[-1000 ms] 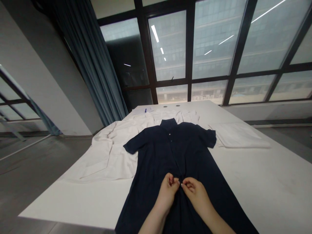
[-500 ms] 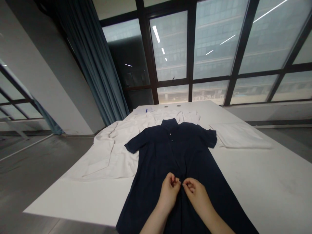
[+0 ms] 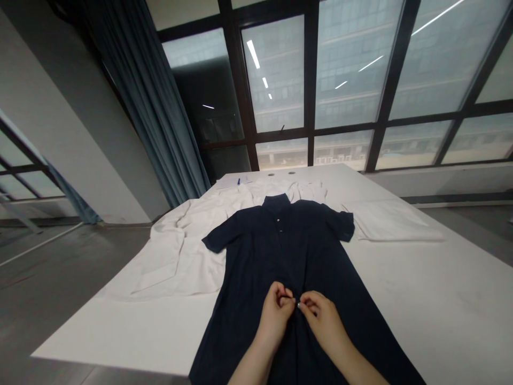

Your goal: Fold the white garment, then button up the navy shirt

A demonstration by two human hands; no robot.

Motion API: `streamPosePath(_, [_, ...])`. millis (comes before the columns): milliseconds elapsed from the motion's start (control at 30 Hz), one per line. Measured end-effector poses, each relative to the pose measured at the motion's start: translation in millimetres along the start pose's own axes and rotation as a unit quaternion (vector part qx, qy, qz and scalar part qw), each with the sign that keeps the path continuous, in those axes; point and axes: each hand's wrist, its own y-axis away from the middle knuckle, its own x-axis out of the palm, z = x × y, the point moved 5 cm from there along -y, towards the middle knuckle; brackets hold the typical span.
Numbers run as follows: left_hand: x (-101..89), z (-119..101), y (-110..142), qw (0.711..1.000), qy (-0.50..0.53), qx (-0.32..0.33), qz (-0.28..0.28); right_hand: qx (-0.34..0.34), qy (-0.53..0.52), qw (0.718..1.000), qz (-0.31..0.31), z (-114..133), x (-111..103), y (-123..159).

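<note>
A long navy short-sleeved shirt (image 3: 256, 251) lies front up, its collar pointing away from me. Small pale buttons (image 3: 279, 220) show near its collar. Over the lower front opening, my left hand (image 3: 276, 307) pinches the shirt's edge between thumb and fingers. Just to its right, my right hand (image 3: 320, 315) is closed in a pinch on the same front edge. The fingertips of both hands nearly meet. A tiny pale spot shows at the right fingertips; whether it is a button or a nail I cannot tell.
The shirt rests on a white table (image 3: 120, 331). Rumpled white cloth (image 3: 196, 251) lies to its left and behind, and a folded white cloth (image 3: 396, 224) to its right. A blue pen (image 3: 239, 182) lies on paper at the far end, before a blue curtain (image 3: 160, 107) and windows.
My fingertips have drawn slightly closer together over the shirt's front edge. The whole view has shifted a little; the shirt lies as before.
</note>
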Motion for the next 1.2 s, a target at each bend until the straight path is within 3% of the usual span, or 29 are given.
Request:
streamPosePath(267, [0.0,-9,9,0.978,-0.201,0.041,-0.028,0.009,0.022,0.999,-0.025,-6,2,-1])
streamPosePath(633, [10.8,-30,20,0.949,-0.297,0.100,-0.024,0.010,0.011,1.000,-0.009,-3,2,-1])
streamPosePath(800, [5.1,-25,15,0.945,-0.318,0.072,-0.024,-0.031,0.081,0.996,0.008,5,2,1])
streamPosePath(1033, [1.1,-14,5,0.943,-0.332,0.004,0.016,-0.072,0.127,0.989,0.007,13,5,3])
streamPosePath(1133, [7.2,-21,10,0.928,-0.367,0.050,0.035,-0.071,0.105,0.992,0.008,10,4,1])
streamPosePath(1200, [14.4,-28,16,0.895,-0.430,0.104,0.059,-0.067,0.094,0.993,0.013,9,3,0])
